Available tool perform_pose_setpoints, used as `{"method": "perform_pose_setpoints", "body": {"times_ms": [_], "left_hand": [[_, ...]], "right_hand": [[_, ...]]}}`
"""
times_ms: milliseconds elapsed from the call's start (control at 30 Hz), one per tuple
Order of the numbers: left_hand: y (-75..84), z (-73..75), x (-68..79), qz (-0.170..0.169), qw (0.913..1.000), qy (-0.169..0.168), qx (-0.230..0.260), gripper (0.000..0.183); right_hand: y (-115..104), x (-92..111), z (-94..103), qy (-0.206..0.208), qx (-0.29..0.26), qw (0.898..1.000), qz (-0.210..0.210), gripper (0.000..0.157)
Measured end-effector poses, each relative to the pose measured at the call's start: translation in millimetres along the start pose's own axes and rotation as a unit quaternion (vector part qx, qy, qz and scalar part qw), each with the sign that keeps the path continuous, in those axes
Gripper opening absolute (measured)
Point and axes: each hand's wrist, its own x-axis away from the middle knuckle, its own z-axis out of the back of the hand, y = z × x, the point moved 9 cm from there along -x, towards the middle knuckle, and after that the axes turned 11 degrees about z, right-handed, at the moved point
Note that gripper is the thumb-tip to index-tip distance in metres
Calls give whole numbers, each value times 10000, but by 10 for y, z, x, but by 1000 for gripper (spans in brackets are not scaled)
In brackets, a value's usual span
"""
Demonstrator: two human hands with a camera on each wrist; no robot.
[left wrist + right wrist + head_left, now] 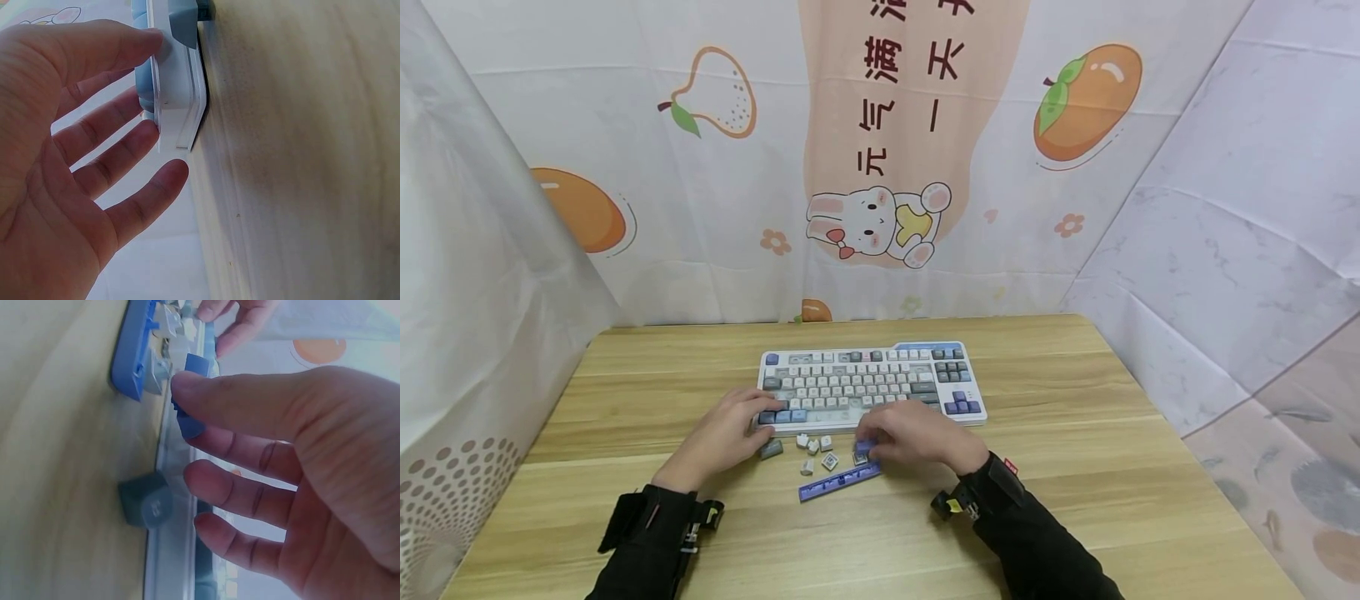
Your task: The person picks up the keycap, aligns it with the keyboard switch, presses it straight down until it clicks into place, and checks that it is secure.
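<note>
Two digits of the right hand (917, 431) pinch a blue keycap (197, 364), presumably for control, beside the keyboard (850, 389), whose left corner the spread left hand (724, 435) touches, perhaps steadying it. Loose keycaps (829, 461) lie within reach on the worktop (775, 542).

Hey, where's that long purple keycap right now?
In the head view, the long purple keycap lies on the table on the person's side of the keyboard, just below the loose keycaps and left of the right hand.
</note>
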Motion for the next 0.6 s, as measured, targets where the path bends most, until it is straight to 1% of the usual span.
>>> {"method": "perform_pose_setpoints", "body": {"times_ms": [300, 500, 600], "left_hand": [[10, 0, 2, -11, 10000, -2, 17, 38], [15, 9, 7, -30, 10000, -3, 11, 38], [16, 12, 7, -28, 10000, 4, 9, 38]], "right_hand": [[177, 112, 187, 416, -97, 9986, -324, 18], [324, 205, 275, 539, 77, 9967, -603, 20], [366, 236, 310, 612, 215, 9959, -635, 21]]}}
